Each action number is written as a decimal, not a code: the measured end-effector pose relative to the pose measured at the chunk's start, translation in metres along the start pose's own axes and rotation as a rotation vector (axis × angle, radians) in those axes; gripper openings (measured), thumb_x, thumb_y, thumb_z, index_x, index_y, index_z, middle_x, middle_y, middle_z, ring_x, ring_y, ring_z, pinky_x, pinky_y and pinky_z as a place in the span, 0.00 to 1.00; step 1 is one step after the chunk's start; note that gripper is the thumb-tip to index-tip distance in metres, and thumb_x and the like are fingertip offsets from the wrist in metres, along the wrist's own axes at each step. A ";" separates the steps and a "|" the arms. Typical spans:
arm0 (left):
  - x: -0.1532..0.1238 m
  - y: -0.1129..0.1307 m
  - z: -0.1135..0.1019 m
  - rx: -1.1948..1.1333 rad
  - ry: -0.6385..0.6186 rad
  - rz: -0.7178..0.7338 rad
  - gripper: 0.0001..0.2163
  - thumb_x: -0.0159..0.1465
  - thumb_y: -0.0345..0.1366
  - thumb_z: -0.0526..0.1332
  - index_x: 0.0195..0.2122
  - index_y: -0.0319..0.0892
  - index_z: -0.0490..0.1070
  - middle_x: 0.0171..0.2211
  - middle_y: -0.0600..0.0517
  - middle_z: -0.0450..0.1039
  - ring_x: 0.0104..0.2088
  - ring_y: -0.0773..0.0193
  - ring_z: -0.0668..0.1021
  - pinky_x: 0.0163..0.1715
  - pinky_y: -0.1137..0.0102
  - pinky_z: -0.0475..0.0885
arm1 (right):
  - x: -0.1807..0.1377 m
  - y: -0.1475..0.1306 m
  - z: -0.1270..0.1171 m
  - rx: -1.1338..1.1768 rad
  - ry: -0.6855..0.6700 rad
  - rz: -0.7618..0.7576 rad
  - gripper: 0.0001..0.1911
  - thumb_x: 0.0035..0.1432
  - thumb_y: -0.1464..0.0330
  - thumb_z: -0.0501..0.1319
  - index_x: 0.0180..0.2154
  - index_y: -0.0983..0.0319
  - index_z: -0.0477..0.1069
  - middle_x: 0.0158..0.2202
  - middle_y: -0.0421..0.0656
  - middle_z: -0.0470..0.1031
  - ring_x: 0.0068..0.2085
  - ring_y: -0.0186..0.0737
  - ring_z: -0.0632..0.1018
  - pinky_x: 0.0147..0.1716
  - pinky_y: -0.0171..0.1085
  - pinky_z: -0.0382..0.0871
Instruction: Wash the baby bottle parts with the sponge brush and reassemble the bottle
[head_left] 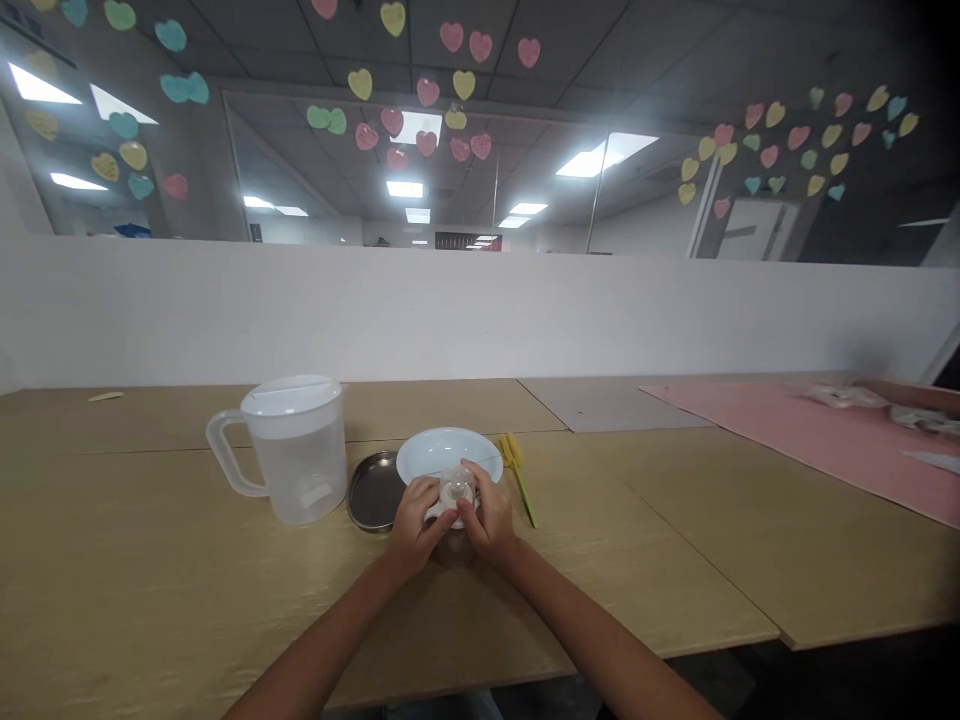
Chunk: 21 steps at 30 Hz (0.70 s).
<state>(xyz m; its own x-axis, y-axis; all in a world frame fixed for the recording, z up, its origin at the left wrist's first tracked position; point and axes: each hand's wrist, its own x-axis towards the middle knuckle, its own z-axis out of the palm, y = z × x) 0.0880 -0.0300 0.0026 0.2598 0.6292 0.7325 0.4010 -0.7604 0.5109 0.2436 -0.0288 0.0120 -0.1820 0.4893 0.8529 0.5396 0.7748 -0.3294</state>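
In the head view, the white bowl (450, 442) stands on the worktop (645, 540), and both hands meet just on its near side, overlapping its front edge from this angle. They hold between them a small clear-domed piece (457, 484) with a white lower part; its exact kind is hard to tell. The left hand (417, 512) is partly closed, fingers curled about the piece's left side and thumb reaching in toward its front. The right hand (489, 510) is likewise partly closed, fingers bent round the right side with the thumb set against the front. Just left of the bowl lies a dark metal tray (371, 490), and farther left, beyond the tray, stands a translucent lidded pitcher (301, 465), its handle pointing away from the bowl. Just right of the bowl lies a green-handled tool (525, 495) with a yellow head. Well to the bowl's right a pink mat (795, 430) covers part of the worktop, and behind the bowl rises a white wall (480, 315).
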 end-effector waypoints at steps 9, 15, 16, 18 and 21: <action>-0.004 0.000 0.003 0.250 0.068 0.011 0.24 0.52 0.54 0.61 0.43 0.40 0.71 0.38 0.45 0.73 0.43 0.51 0.71 0.44 0.57 0.64 | 0.011 -0.003 -0.008 0.146 -0.016 0.006 0.24 0.57 0.57 0.54 0.51 0.64 0.65 0.47 0.50 0.74 0.44 0.45 0.76 0.42 0.41 0.72; -0.001 0.005 0.007 0.228 0.095 -0.008 0.17 0.51 0.45 0.63 0.39 0.41 0.71 0.36 0.47 0.73 0.40 0.53 0.72 0.41 0.60 0.66 | 0.014 0.001 -0.004 0.204 -0.006 0.146 0.21 0.55 0.56 0.58 0.45 0.63 0.70 0.41 0.47 0.77 0.38 0.42 0.77 0.39 0.39 0.73; 0.000 0.006 0.008 0.224 0.108 -0.010 0.16 0.51 0.44 0.63 0.39 0.41 0.71 0.35 0.47 0.73 0.40 0.53 0.72 0.41 0.60 0.67 | 0.014 0.001 -0.003 0.222 -0.007 0.165 0.20 0.55 0.56 0.58 0.44 0.63 0.71 0.39 0.46 0.77 0.37 0.42 0.77 0.38 0.39 0.73; 0.000 0.008 0.008 0.210 0.117 -0.009 0.15 0.51 0.43 0.63 0.38 0.41 0.71 0.34 0.48 0.73 0.39 0.54 0.72 0.40 0.60 0.67 | 0.015 0.002 -0.002 0.260 -0.007 0.198 0.20 0.54 0.56 0.58 0.42 0.63 0.72 0.36 0.45 0.77 0.35 0.42 0.77 0.36 0.40 0.73; 0.000 0.010 0.008 0.178 0.099 0.010 0.16 0.52 0.42 0.63 0.40 0.41 0.71 0.35 0.47 0.72 0.39 0.55 0.72 0.40 0.61 0.68 | 0.016 0.001 -0.002 0.310 -0.013 0.228 0.20 0.55 0.55 0.58 0.41 0.63 0.72 0.34 0.44 0.77 0.34 0.42 0.77 0.34 0.39 0.73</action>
<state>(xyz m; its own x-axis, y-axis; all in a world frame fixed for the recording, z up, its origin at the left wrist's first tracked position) 0.0986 -0.0359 0.0042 0.1807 0.5964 0.7821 0.5498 -0.7206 0.4224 0.2428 -0.0212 0.0260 -0.0978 0.6662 0.7393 0.2933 0.7292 -0.6183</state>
